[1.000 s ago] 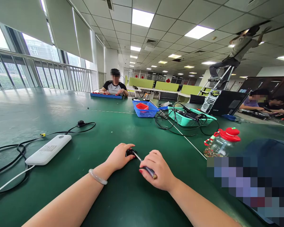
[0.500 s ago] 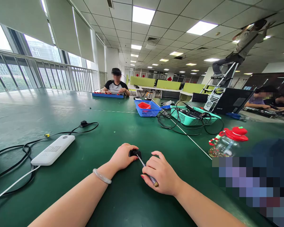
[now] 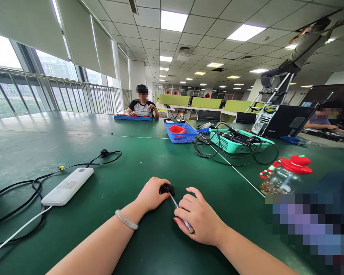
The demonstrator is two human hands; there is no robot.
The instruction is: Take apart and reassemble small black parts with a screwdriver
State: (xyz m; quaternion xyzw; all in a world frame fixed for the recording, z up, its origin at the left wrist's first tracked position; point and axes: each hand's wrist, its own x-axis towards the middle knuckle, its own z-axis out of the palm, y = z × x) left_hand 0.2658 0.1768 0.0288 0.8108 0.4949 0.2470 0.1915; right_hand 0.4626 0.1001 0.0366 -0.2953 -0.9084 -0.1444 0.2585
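Observation:
My left hand (image 3: 153,194) pinches a small black part (image 3: 168,189) against the green tabletop, thumb in front and fingers behind. What exactly the part is, I cannot make out. In my right hand (image 3: 199,217) is a screwdriver (image 3: 184,222) with a clear handle, slanting up and to the left. Its metal shaft reaches the near side of the black part, by my left thumb. The index finger of the right hand is raised off the tool while the thumb and other fingers close round the handle.
On the left lie a white power bank (image 3: 68,187) and black cables (image 3: 36,187). Ahead stand a blue basket (image 3: 183,138) and a green basket (image 3: 226,144) heaped with cables. A red-lidded jar (image 3: 286,175) is at right. Across the table sits a person (image 3: 143,105); another stands on a ladder (image 3: 281,89).
The view has shifted slightly, so most things appear a little further right and lower. Both hands keep their hold on the black part and screwdriver. The person opposite has raised one hand.

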